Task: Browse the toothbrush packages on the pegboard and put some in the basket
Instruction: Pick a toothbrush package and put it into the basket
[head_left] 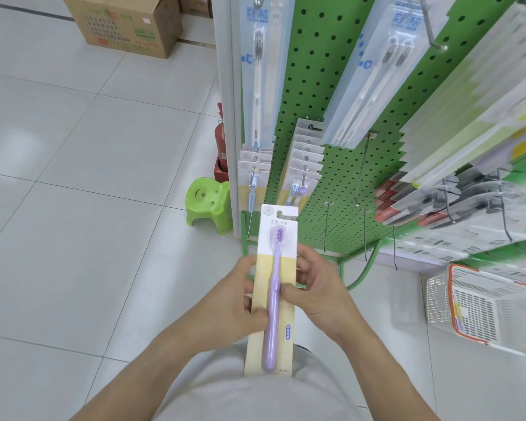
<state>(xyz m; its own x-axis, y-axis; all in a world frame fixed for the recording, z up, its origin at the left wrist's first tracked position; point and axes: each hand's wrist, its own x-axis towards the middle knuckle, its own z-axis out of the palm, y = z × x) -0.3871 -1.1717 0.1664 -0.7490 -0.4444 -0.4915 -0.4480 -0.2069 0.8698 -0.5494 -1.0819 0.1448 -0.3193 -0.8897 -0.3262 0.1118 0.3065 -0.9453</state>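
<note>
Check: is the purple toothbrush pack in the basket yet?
No, both hands, left and right, hold the pack up, away from the basket.

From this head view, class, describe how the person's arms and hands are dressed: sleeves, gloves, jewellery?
Both forearms are bare, with no sleeves in view. The left hand and right hand wear no gloves, and no rings, watch or bracelet show. A light grey top covers the torso below.

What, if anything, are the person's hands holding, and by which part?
Both hands, left hand and right hand, hold one purple toothbrush package, gripping its card by the side edges around mid-length.
</note>
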